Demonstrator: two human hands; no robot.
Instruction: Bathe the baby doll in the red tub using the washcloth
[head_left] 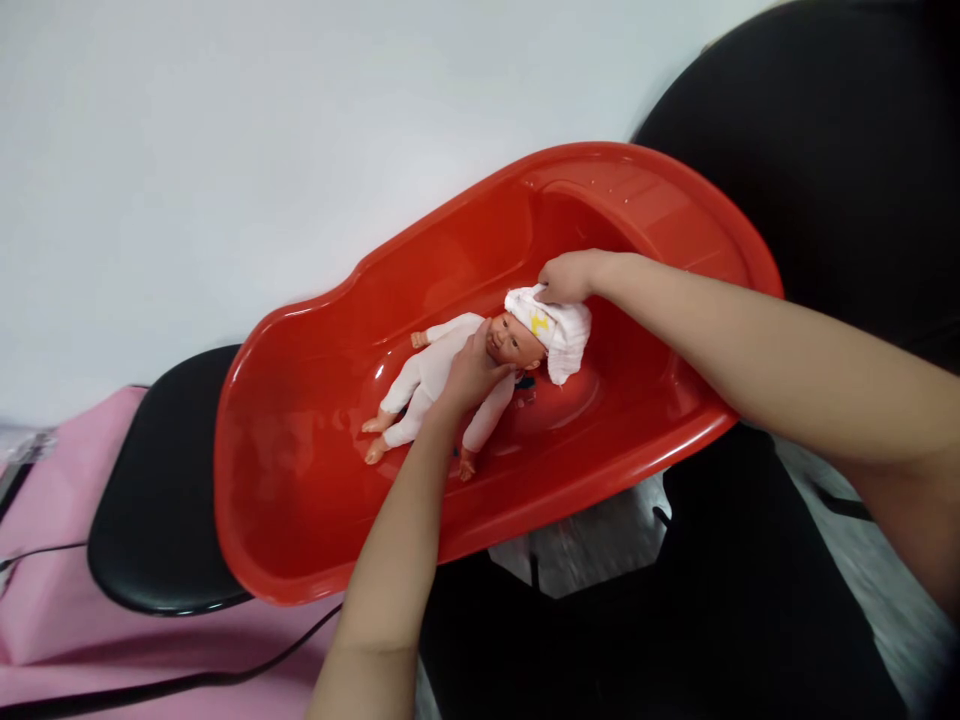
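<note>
A baby doll in a white suit lies on its back in a red baby bathtub, feet towards the left end. My left hand is closed around the doll's neck and upper chest, just under its chin. Over the top of the doll's head lies a white cloth with a yellow mark. The fingers of my right hand pinch the far edge of this cloth. Part of the doll's chest is hidden behind my left hand.
The tub rests on a black seat at the left and a large black rounded surface at the right. A white wall rises behind it. Pink fabric and a black cable are at lower left.
</note>
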